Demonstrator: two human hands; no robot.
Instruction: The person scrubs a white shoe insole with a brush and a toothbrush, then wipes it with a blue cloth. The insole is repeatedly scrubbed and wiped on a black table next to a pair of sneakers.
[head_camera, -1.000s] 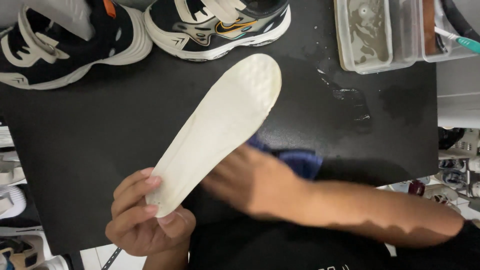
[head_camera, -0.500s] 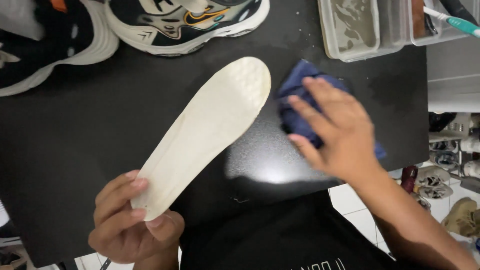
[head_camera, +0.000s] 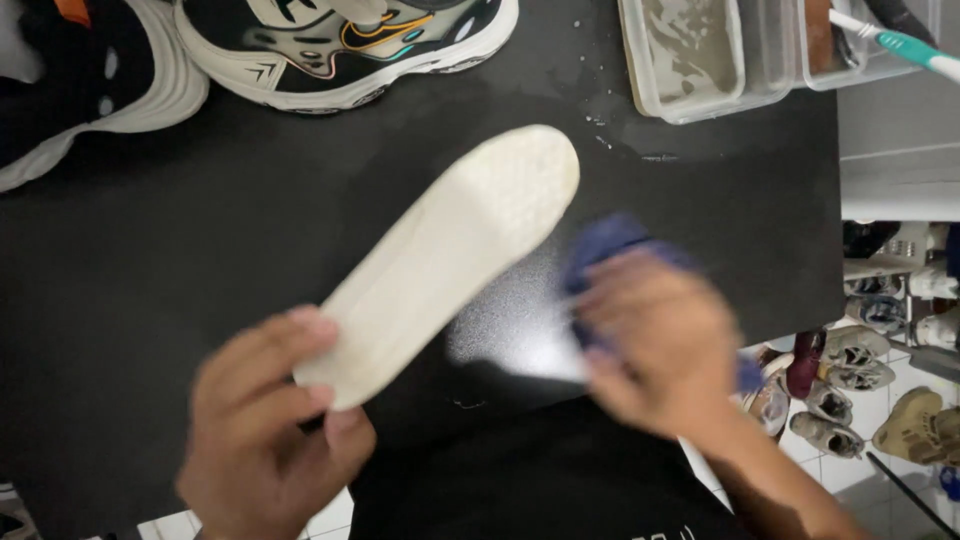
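A: Tabletop (head_camera: 150, 260) is black and takes up most of the view. Wet patch shining near the front edge.

B: What's on it?

A: Two sneakers along the far edge: one dark with a white sole at far left (head_camera: 90, 90), one multicolour (head_camera: 350, 50) beside it. Clear tubs (head_camera: 700, 60) far right, murky water in the nearer one. A toothbrush (head_camera: 900, 45) sticks out over the further tub.

B: And the insole?

A: Insole (head_camera: 450, 250), off-white, runs diagonally over the middle of the tabletop. Left hand (head_camera: 265, 430) pinches the heel end, fingers closed on it, toe end pointing up-right. Looks held that way to keep the flat face exposed and steady.

B: Right hand?

A: Right hand (head_camera: 660, 345) lies over a blue cloth (head_camera: 610, 245), just right of the insole, motion-blurred. Fingers bent onto the cloth; can't tell if it's gripped or just pressed flat.

B: Anything in the way?

A: No. Sneakers and tubs sit well apart from the insole. More shoes on the floor (head_camera: 900, 400) past the right edge.
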